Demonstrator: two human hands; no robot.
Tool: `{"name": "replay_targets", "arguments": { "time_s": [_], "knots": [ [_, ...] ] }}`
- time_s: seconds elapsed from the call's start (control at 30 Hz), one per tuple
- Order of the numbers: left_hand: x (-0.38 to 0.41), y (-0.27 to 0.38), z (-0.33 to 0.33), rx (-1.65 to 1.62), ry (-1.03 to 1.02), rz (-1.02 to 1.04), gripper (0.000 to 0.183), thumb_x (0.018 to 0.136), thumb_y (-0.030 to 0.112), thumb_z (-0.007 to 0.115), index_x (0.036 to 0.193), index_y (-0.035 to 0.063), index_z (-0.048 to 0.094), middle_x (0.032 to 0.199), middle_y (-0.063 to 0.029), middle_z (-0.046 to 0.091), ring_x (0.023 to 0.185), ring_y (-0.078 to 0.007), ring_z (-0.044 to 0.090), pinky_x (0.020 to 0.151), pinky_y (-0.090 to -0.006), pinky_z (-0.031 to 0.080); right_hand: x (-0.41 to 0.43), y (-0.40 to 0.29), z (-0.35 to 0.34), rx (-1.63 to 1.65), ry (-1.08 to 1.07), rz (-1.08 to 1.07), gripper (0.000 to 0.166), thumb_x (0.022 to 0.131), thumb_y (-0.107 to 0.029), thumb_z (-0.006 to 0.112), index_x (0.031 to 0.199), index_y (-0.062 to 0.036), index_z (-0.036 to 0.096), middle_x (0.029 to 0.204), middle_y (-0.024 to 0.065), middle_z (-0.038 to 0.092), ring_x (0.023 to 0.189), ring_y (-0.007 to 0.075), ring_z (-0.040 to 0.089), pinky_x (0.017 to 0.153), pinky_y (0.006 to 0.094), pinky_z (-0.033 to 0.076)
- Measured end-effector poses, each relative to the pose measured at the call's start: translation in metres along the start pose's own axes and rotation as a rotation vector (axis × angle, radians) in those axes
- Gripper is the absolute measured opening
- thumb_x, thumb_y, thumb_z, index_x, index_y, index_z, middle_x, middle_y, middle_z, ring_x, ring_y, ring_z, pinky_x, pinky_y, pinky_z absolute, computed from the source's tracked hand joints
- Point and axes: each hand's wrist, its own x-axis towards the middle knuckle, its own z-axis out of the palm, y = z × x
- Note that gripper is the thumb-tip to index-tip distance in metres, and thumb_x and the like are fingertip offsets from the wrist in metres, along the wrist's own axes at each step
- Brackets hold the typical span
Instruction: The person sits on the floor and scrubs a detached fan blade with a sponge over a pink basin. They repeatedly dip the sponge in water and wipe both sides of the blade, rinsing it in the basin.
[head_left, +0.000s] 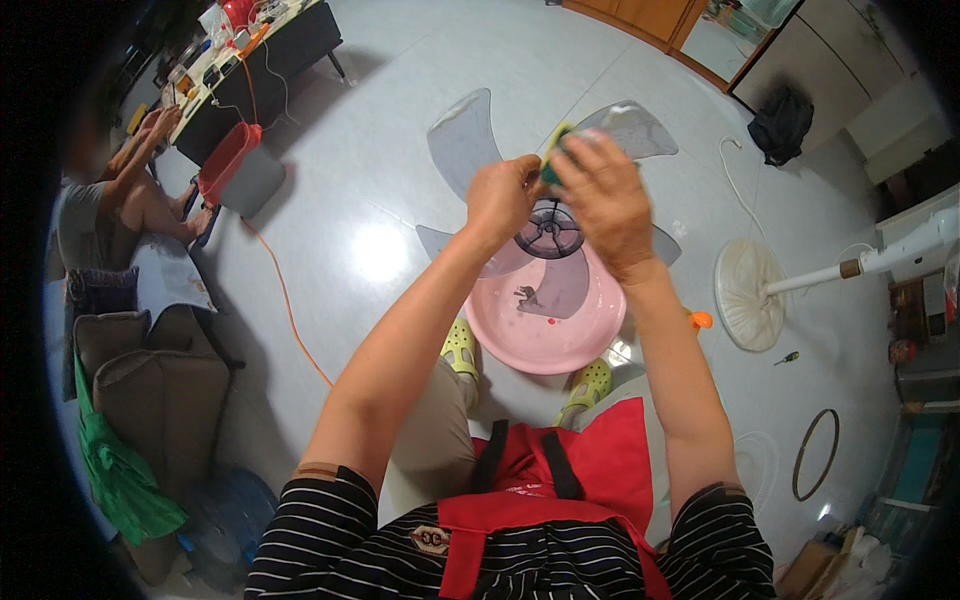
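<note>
Above a pink plastic basin (544, 352) I see a translucent grey fan impeller (465, 139) with several blades and a dark ribbed hub (549, 231). My left hand (504, 196) grips the impeller beside the hub; the exact spot under its fingers is hidden. In my right hand (604, 199) is a yellow and green scouring sponge (555, 157), pressed at or close to a blade near my left fingertips. The right hand is slightly blurred. Below the hub, one blade (566, 289) hangs over the basin's inside, where a small red spot (551, 321) shows.
A white fan stand with a round, covered base (750, 296) lies right, near a screwdriver (786, 358) and a dark ring (816, 455). At left are a grey and red bin (251, 180), an orange cord (277, 277), a cluttered table (262, 82) and a seated person (112, 202).
</note>
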Motion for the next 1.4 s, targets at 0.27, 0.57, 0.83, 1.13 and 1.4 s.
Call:
{"name": "replay_targets", "arguments": {
  "time_s": [0.27,0.57,0.83,1.13,1.4],
  "knots": [
    [-0.007,0.01,0.001,-0.019,-0.062,0.08,0.019,0.082,0.02,0.064,0.081,0.0012,0.061,0.057,-0.0094,0.053,0.051,-0.0117,0.042,0.05,-0.0284,0.038,0.0,0.036,0.007,-0.142,0.065,0.178,0.036,0.076,-0.01,0.06,0.111,-0.0092,0.059,0.118,0.0042,0.055,0.115,0.0245,0.047,0.096,0.0362,0.037],
    [-0.004,-0.008,0.009,-0.209,0.022,0.087,0.02,0.08,0.024,0.063,0.081,0.0036,0.062,0.064,-0.0099,0.06,0.057,-0.022,0.053,0.053,-0.033,0.041,-0.005,0.019,0.02,-0.042,-0.033,0.029,0.036,0.078,-0.008,0.054,0.113,-0.0076,0.057,0.118,0.0064,0.056,0.115,0.0239,0.049,0.097,0.0371,0.038],
    [-0.005,-0.01,0.006,-0.259,-0.038,-0.033,0.021,0.08,0.023,0.063,0.08,0.0016,0.062,0.06,-0.0073,0.057,0.051,-0.0148,0.051,0.049,-0.0308,0.038,-0.017,0.01,0.033,-0.001,-0.042,0.043,0.036,0.078,-0.007,0.05,0.114,-0.0063,0.056,0.119,0.0074,0.055,0.117,0.024,0.048,0.098,0.0363,0.037],
    [-0.007,-0.007,0.001,-0.271,-0.115,-0.156,0.025,0.083,0.023,0.061,0.076,-0.0003,0.059,0.056,-0.0035,0.052,0.046,-0.01,0.046,0.046,-0.0288,0.038,-0.014,0.042,0.013,-0.15,0.047,0.271,0.037,0.075,0.001,0.057,0.112,-0.0035,0.057,0.116,0.0102,0.056,0.112,0.0273,0.05,0.094,0.036,0.041],
    [-0.006,-0.008,-0.006,-0.597,-0.179,-0.192,0.023,0.086,0.018,0.059,0.07,0.0048,0.05,0.057,0.0022,0.047,0.046,-0.0055,0.046,0.041,-0.0215,0.036,-0.011,0.016,0.022,-0.069,-0.053,0.131,0.035,0.078,-0.003,0.053,0.113,-0.0031,0.056,0.117,0.0102,0.056,0.112,0.0282,0.049,0.095,0.0365,0.04]
  ]
}}
